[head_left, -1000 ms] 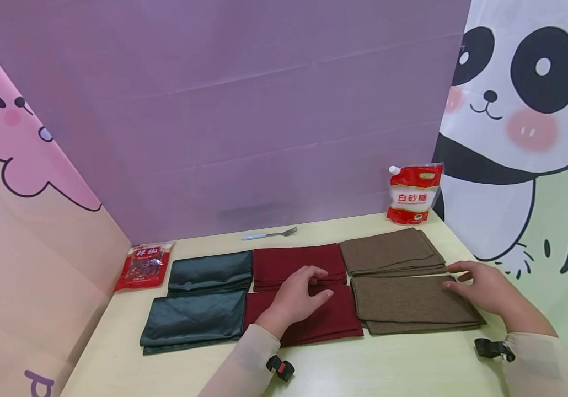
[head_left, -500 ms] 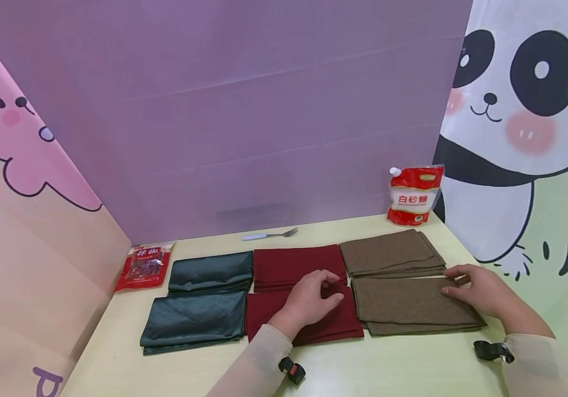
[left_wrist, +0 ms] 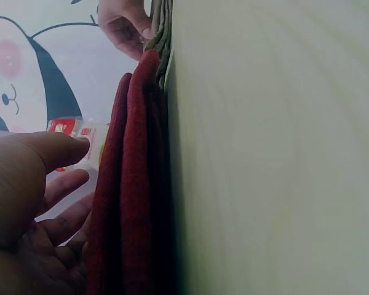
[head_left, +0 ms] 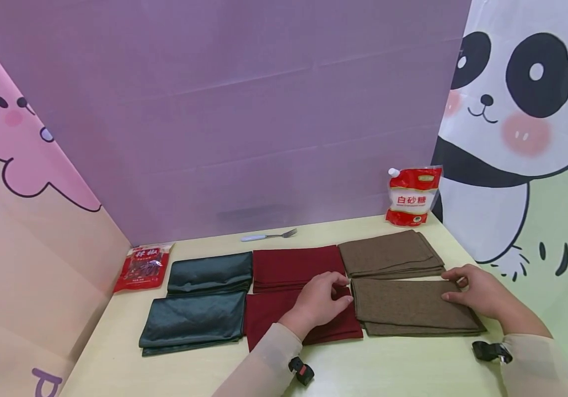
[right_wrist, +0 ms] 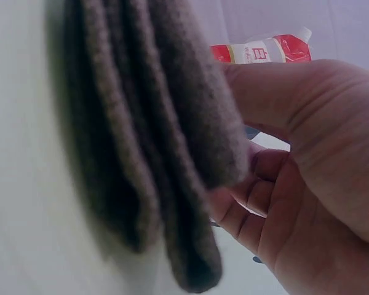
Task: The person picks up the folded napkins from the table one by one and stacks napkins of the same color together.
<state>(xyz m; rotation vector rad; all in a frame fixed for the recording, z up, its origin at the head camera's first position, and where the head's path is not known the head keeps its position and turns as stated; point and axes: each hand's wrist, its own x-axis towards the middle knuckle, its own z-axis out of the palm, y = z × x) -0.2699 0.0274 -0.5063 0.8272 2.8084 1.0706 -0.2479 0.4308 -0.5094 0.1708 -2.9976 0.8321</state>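
Note:
In the head view my left hand [head_left: 321, 300] hovers over the front folded red cloth [head_left: 276, 311], fingers loosely bent and nothing between them. Its fingertips come close to the left edge of the front folded brown cloth [head_left: 408, 306]. My right hand [head_left: 477, 292] is at that brown cloth's right end, thumb resting on its top and index finger by the far edge. The right wrist view shows the brown cloth's stacked layers [right_wrist: 141, 123] beside my thumb and bent fingers. In the left wrist view, the red cloth's folded edge [left_wrist: 135, 184] partly hides my left fingertips.
Behind lie a second brown cloth [head_left: 388, 253] and a second red cloth [head_left: 296, 267]. Two dark green cloths [head_left: 194, 317] lie left. A fork [head_left: 269, 236], a red chili packet [head_left: 144, 267] and a sugar pouch [head_left: 413, 197] sit farther back. Walls [head_left: 244, 121] bound the table.
My left hand has moved rightward over the red cloth, toward the brown one. My right hand stays at the brown cloth's right end, and the cloths lie as before.

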